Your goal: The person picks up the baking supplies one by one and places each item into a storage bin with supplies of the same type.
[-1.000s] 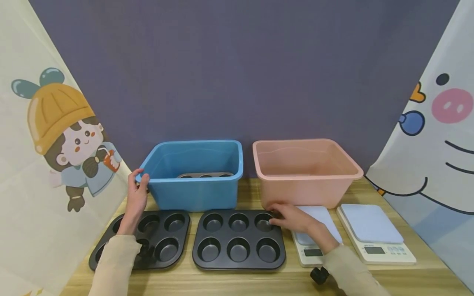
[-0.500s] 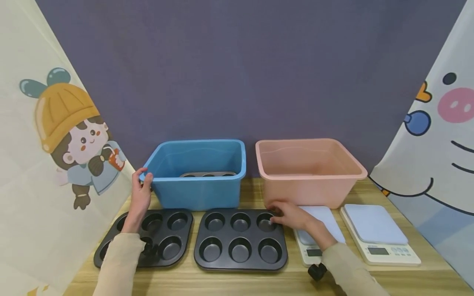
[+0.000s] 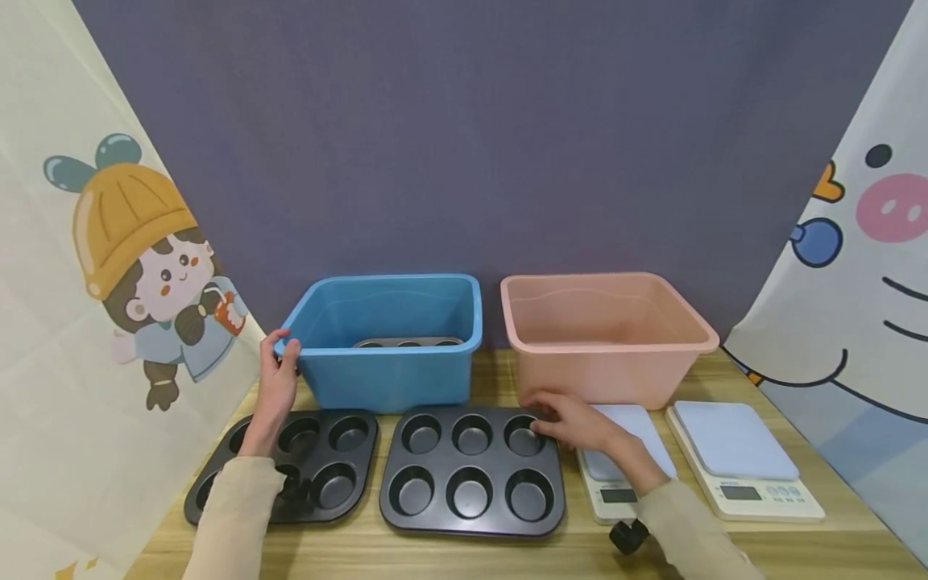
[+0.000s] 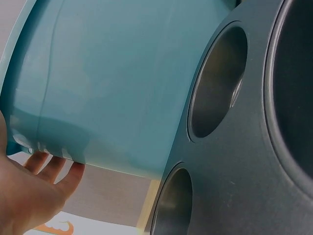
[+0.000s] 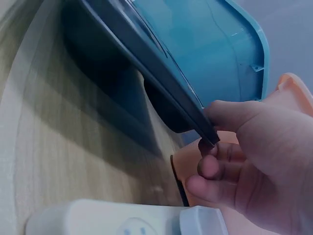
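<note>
In the head view, my left hand (image 3: 277,383) grips the front left corner of the blue bin (image 3: 384,383), fingers over its rim and thumb in front. The left wrist view shows its fingers (image 4: 53,169) at the bin's edge. My right hand (image 3: 576,423) pinches the far right corner of a dark six-cup-style muffin tin (image 3: 444,463), thumb on top and fingers beneath. In the right wrist view, the tin's rim (image 5: 156,78) stands above the wood with a shadow under it. All visible cups hold nothing.
Left of it lies another dark muffin tin (image 3: 315,455), partly behind my left forearm. A greyish tin (image 3: 408,341) sits inside the blue bin. A pink bin (image 3: 602,374) stands at the back right. Two kitchen scales, the near one (image 3: 616,497) under my right forearm and another (image 3: 739,451), lie right.
The held muffin tin has come up slightly at its far edge, along with my right hand. My left hand keeps its grip on the blue bin. The head view has shifted a little.
</note>
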`<move>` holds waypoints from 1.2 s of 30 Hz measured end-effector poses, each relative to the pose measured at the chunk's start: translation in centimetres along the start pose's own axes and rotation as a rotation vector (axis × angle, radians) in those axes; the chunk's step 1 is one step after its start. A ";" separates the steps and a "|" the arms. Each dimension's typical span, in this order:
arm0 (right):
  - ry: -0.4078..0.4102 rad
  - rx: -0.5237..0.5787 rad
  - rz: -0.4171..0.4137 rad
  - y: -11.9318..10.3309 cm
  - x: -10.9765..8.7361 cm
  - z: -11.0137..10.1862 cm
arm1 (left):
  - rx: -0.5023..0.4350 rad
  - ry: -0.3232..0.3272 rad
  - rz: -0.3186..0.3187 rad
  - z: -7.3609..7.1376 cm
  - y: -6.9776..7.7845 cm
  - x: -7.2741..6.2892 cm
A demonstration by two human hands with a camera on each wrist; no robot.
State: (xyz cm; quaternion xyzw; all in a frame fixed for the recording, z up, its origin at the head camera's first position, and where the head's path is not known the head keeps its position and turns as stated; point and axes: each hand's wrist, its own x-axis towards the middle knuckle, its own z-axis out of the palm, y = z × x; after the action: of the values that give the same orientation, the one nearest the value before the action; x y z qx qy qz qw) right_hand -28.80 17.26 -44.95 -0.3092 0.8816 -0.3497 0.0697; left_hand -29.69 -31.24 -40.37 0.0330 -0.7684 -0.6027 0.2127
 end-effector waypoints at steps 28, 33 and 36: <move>0.228 0.123 -0.126 -2.4 0.0 -1.5 | 0.023 0.034 0.012 0.2 -0.4 -0.1; 0.236 0.161 -0.120 -3.6 -0.2 -2.1 | 0.000 0.027 0.013 0.4 -0.4 0.0; 0.228 0.190 -0.106 -4.3 -0.5 -2.5 | -0.011 0.024 0.016 0.5 -0.4 0.0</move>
State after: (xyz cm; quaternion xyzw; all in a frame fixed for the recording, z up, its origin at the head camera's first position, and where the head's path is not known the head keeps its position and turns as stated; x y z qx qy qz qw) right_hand -27.11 16.52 -40.29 -0.3057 0.8290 -0.4678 -0.0206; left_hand -29.97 -30.94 -40.82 0.0331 -0.7626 -0.6048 0.2269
